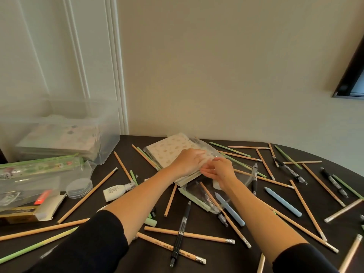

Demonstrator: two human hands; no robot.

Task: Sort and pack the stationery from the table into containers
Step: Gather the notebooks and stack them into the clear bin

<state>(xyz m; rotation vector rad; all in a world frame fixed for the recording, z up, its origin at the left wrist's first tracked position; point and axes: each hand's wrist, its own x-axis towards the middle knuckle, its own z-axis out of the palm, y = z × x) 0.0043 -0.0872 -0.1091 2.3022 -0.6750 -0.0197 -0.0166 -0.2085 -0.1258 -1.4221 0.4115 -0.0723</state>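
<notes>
Gripping notebook (169,152) with left hand (188,161); right hand (219,171) pinches clear bag (194,191) round it (2 hands touching); pencils (189,235) scattered over dark table (226,259).

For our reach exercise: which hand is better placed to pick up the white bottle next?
Left hand. The white bottle lies beside the left forearm; the right hand, pinching the clear bag, would likely have to cross over.

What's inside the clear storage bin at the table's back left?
A stack of flat, pale patterned packs lies low in the clear storage bin, seen through its frosted wall. How many there are, and anything beneath or behind them, is too blurred to tell.
</notes>
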